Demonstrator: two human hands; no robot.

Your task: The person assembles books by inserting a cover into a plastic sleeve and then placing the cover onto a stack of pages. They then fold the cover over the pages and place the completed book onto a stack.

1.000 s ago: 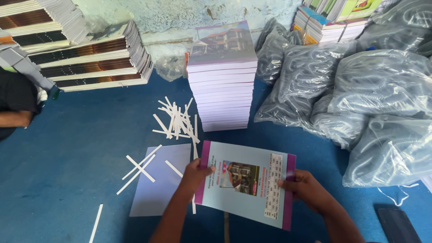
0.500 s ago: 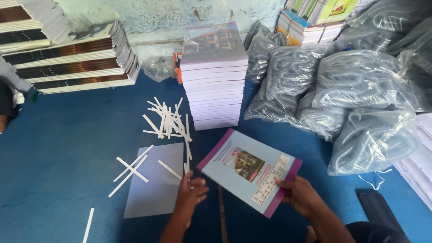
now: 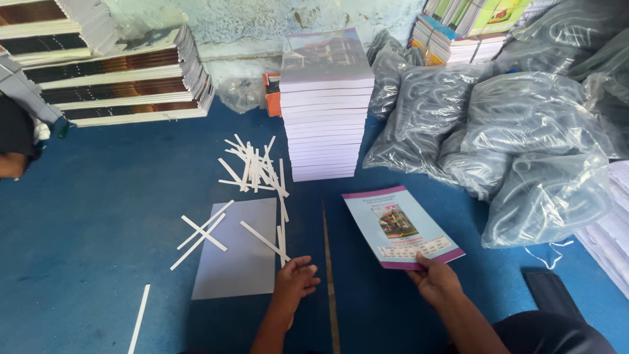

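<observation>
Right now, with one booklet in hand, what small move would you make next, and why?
Probably carry the booklet forward onto the tall stack of booklets: the right hand grips its near edge and holds it off the blue floor, and the stack's cover looks alike. The left hand is free.

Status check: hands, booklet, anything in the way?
Right hand grips booklet by its near edge. Left hand empty, beside grey sheet. White strips scattered ahead.

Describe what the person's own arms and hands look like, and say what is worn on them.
Both forearms come up from the lower edge of the view and are bare: no sleeves, gloves, watch or bracelet show. The left hand and the right hand carry no rings that can be made out. Dark clothing shows at the lower right, by the right arm; its kind cannot be told.
</observation>
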